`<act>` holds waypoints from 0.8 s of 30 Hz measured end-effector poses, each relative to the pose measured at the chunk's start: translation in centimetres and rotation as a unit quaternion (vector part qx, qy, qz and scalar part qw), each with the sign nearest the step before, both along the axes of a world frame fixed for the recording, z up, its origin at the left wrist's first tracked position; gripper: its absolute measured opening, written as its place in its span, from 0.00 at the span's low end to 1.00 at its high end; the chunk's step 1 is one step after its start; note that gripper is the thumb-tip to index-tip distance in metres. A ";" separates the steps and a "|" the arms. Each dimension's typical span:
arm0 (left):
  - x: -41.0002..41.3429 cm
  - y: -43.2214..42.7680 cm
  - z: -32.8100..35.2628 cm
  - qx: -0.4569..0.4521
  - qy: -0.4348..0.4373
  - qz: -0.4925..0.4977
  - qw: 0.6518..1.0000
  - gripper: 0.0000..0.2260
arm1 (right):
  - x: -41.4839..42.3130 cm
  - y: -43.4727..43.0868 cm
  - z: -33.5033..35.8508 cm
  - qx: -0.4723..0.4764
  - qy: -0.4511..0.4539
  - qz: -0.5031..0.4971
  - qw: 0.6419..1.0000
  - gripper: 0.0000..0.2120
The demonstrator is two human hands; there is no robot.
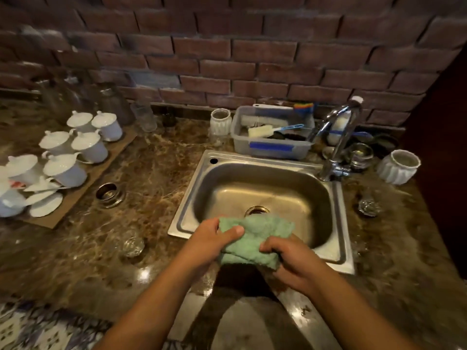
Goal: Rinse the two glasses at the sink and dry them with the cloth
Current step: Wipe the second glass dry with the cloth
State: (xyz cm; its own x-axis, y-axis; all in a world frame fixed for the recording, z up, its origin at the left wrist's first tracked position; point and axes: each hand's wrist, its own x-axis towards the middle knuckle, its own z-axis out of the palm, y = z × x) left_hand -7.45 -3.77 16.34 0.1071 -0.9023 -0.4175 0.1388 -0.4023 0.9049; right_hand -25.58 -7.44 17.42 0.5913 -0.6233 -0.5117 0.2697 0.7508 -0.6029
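Both hands grasp the green cloth [255, 238] over the near rim of the sink [338, 223]. Left grip [214, 236]: thumb clamped on the cloth's left edge. Right grip [285, 258]: fingers curled over its lower right. One glass [131, 245] stands on the tabletop [151, 173] left of the left grip, another glass [369, 207] well right of the right grip. No legible writing

The cloth [255, 238] is pale green. The countertop [156, 173] is brown marble with tan veining, the wall [252, 51] dark red brick. The sink [262, 195] is silver steel, the lidded cups [83, 140] white, the grey tub [271, 147] blue-taped.
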 end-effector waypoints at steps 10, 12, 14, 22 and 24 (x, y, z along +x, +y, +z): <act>-12.7 -4.1 1.1 0.005 0.107 -0.082 0.991 0.19 | -13.4 -0.9 -0.8 0.113 -0.144 -0.089 0.979 0.44; -14.2 -5.4 0.9 -0.002 0.094 -0.115 0.989 0.16 | -14.9 -2.0 -0.9 0.109 -0.142 -0.090 0.980 0.44; -15.6 -6.3 0.4 0.005 0.099 -0.139 0.985 0.17 | -16.5 -2.6 -1.1 0.110 -0.148 -0.089 0.979 0.40; -22.1 -9.6 0.5 0.010 -0.133 -0.262 0.956 0.19 | -23.4 -2.8 -2.9 0.100 -0.086 -0.128 0.983 0.21; -23.8 -10.8 1.4 -0.015 -0.247 -0.281 0.927 0.18 | -24.8 -2.8 -3.0 0.096 -0.109 -0.166 0.975 0.21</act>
State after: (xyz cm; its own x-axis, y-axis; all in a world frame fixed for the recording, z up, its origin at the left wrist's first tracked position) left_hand -31.20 -14.55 17.74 -0.2126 -0.8838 -0.4167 -0.5203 -0.2585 0.8139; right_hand -50.33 -10.27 14.41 0.4815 -0.7036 -0.5226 0.6236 0.6940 -0.3599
